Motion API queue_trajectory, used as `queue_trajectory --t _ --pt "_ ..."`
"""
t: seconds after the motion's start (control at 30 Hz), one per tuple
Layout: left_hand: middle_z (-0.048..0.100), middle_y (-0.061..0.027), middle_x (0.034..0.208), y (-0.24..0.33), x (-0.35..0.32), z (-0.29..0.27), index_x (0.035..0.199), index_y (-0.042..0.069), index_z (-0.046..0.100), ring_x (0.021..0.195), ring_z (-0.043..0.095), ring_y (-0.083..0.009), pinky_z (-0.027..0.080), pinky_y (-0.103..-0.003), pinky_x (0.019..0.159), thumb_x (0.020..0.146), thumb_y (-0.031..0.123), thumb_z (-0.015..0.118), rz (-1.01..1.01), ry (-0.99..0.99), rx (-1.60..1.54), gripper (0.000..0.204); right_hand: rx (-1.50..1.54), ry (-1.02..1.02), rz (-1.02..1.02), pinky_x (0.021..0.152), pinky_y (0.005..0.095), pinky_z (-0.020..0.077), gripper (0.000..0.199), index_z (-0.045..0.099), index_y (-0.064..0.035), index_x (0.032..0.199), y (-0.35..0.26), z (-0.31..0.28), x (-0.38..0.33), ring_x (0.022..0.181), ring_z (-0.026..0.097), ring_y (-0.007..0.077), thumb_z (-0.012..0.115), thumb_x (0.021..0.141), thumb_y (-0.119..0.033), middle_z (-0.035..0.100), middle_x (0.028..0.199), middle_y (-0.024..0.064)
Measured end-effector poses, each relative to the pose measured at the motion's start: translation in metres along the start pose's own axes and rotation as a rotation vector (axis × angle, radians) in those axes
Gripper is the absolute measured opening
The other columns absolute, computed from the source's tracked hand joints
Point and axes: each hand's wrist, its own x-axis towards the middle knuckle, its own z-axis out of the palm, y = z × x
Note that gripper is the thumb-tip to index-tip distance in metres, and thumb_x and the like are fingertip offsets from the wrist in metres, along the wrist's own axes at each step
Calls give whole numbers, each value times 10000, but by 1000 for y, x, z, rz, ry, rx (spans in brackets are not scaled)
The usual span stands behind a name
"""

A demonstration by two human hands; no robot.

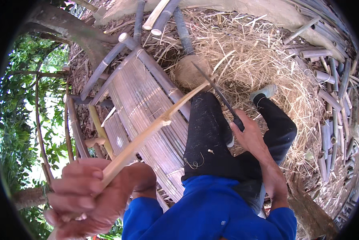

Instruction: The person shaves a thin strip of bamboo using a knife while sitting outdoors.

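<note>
My left hand is closed around a long pale bamboo strip that runs up and right, its far tip near a rounded stone. My right hand grips the dark handle of a long thin knife. The blade points up and left and crosses the strip near its far end. My legs in dark trousers are below the blade, and blue sleeves cover my arms.
A slatted bamboo bench lies under the strip. Dry shavings and straw cover the ground. Cut bamboo poles are stacked at the right and top. A tree trunk and green leaves stand at the left.
</note>
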Motion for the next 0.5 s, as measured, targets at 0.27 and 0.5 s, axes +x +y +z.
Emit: queue_trajectory --t 0.27,0.5 --pt "380 19 530 5 -3 26 695 149 470 498 363 -122 309 -281 533 1070 366 446 -149 -74 -74 434 78 62 -104 914 454 537 486 551 -48 1364 -68 -13 -30 1064 667 420 704 907 -109 666 1167 259" --pt "312 17 445 24 -28 47 574 194 355 507 340 -114 338 -290 586 1048 261 439 -4 -66 -3 486 13 135 -279 723 443 581 467 542 -58 1321 -102 -33 -61 871 707 391 733 909 -167 674 1025 216"
